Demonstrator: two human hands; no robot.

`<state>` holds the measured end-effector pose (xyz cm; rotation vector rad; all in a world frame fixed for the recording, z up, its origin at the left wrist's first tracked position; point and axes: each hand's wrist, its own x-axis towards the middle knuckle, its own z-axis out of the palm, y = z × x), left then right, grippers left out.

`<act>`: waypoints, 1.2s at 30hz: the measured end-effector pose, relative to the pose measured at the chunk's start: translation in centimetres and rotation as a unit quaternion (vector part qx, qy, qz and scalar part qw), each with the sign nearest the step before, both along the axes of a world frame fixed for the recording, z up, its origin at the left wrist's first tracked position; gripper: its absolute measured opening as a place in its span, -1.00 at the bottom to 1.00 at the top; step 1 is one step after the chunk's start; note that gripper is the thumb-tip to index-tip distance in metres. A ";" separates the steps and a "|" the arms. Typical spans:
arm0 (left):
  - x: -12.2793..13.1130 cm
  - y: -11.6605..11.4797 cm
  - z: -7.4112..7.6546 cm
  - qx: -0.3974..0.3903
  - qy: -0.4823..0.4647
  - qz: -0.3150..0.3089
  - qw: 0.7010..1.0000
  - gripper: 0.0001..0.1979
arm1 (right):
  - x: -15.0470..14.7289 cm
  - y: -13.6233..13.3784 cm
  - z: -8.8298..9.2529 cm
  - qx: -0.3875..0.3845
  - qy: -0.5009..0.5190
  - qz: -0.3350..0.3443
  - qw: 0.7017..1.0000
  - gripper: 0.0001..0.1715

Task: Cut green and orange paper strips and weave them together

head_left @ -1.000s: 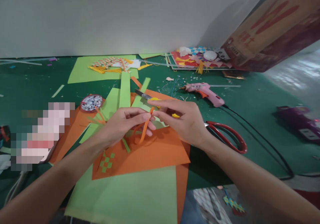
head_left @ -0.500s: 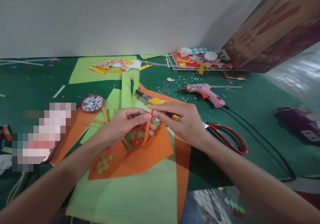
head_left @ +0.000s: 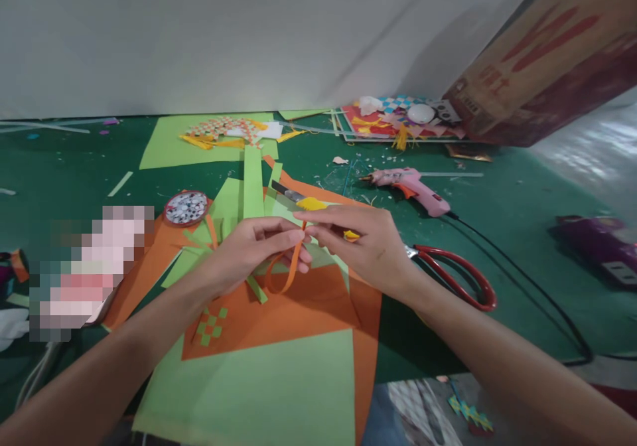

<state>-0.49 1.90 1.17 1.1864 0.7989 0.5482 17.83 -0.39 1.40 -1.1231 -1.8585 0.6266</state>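
Observation:
An orange paper strip point(head_left: 293, 268) hangs in a loop from my fingertips. My left hand point(head_left: 266, 243) pinches it between thumb and forefinger. Thumb and fingers of my right hand point(head_left: 361, 233) close on the strip's upper part, touching the left fingertips. Below lies an orange sheet point(head_left: 308, 306) with a small green checker pattern point(head_left: 212, 326) at its left, on top of a light green sheet point(head_left: 259, 386). A yellow-handled cutter point(head_left: 311, 203) sits just behind my right hand and is partly hidden by it. Green strips point(head_left: 253, 180) lie behind and beside my left hand.
Red-handled scissors point(head_left: 455, 273) and a pink glue gun point(head_left: 413, 188) with a black cord lie right. A round case point(head_left: 186, 208) and a blurred pink object point(head_left: 99, 267) are left. Woven paper pieces point(head_left: 223, 129) and a brown bag point(head_left: 542, 61) stand farther back.
The orange sheet under my hands now lies flatter and reaches further right. The strip's loop has swung slightly and is rounder. The whole view has shifted a little; both hands keep their pinch.

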 end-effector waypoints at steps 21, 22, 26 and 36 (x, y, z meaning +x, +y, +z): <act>-0.2 -0.1 -0.1 -0.024 -0.044 -0.047 0.998 -0.78 | 0.3 0.4 0.4 -0.238 0.160 0.092 0.953 -0.74; -0.2 -0.1 -0.1 -0.022 -0.037 -0.049 0.998 -0.76 | 0.3 0.4 0.3 -0.243 0.161 0.093 0.952 -0.71; -0.4 -0.2 -0.3 -0.026 -0.033 -0.052 0.998 -0.75 | 0.3 0.3 0.0 -0.247 0.163 0.093 0.951 -0.67; -0.4 -0.5 0.1 -0.090 -0.086 -0.068 0.990 -0.80 | 0.1 -0.1 0.5 -0.242 0.148 0.099 0.954 -0.71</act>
